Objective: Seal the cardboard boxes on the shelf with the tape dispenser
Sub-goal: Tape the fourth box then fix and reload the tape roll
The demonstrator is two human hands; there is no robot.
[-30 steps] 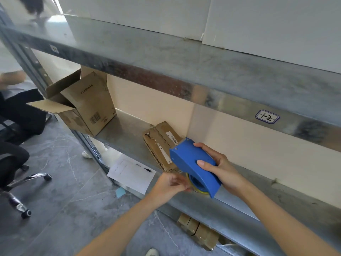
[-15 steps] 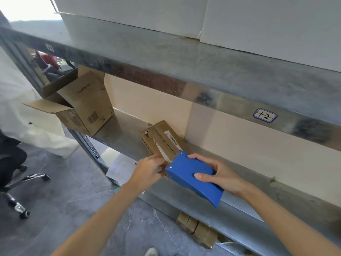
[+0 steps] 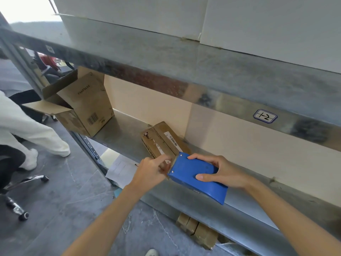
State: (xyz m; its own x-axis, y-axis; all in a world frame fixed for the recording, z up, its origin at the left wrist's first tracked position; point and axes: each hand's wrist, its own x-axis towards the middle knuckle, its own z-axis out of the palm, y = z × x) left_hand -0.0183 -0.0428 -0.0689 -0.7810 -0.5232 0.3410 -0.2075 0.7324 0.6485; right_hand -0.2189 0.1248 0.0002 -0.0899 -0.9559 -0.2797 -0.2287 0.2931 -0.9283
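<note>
Two hands at small box (image 3: 162,139) on shelf (image 3: 125,137). Right hand (image 3: 227,174) grips tape dispenser (image 3: 191,174) at box's near end; left hand (image 3: 149,172) beside, forefinger on box, grasp unclear. We would anchor tape firmly, then pull straight along seam (image 3: 167,145).

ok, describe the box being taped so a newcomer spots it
On the grey metal shelf, the board below the 1-2 label holds two brown cardboard boxes. Take the small flat box right by the blue plastic tape dispenser. Its flaps are shut; the taller box at the left end gapes open.
</note>
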